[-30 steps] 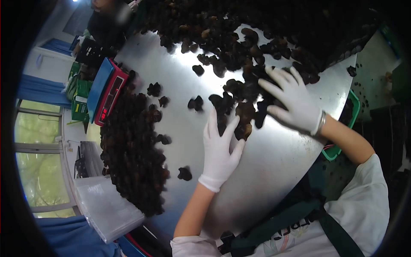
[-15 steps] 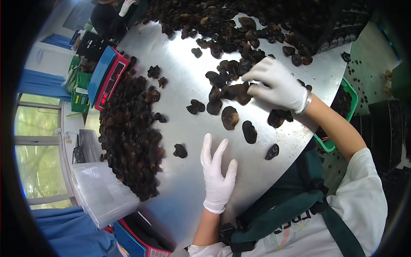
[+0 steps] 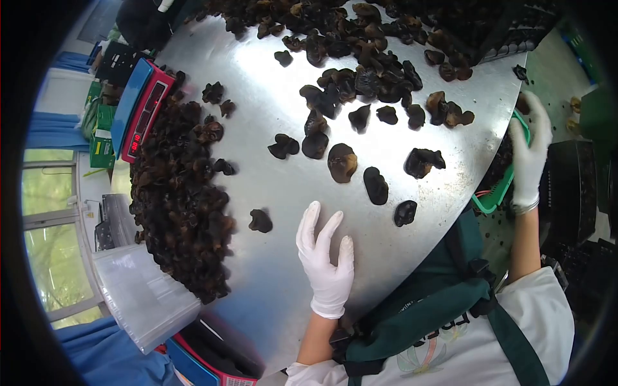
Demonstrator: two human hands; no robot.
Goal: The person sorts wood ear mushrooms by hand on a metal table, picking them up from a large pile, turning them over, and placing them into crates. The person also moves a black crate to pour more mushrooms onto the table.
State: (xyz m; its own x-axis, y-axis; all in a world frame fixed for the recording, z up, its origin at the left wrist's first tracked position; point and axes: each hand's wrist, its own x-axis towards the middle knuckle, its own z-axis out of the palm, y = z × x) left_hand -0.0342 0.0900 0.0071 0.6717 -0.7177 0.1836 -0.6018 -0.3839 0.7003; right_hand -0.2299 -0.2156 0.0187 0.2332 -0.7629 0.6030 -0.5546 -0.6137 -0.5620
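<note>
My left hand [image 3: 327, 270], in a white glove, is held over the near part of the metal table [image 3: 283, 309], fingers apart and nothing in them. Close to its fingertips lie loose dark wood ear mushrooms, among them a long black piece [image 3: 376, 186] and a rounder brown-patched one [image 3: 342, 163]. My right hand [image 3: 532, 151], also gloved, is beyond the table's right edge, above a green basket [image 3: 494, 196] that holds dark pieces. Its fingers are curled round a brown wood ear mushroom [image 3: 523, 105], partly hidden by the glove.
A large mushroom heap [image 3: 183, 212] lies along the left side, beside a red-and-blue scale [image 3: 143, 112]. More mushrooms [image 3: 347, 29] cover the far end, near a black crate [image 3: 515, 38]. Clear plastic bags [image 3: 145, 289] lie at lower left, by a second scale [image 3: 206, 360].
My right hand has left the mushroom cluster and moved right, past the table edge to the green basket. Several pieces in the cluster have shifted. My left hand stays nearly still.
</note>
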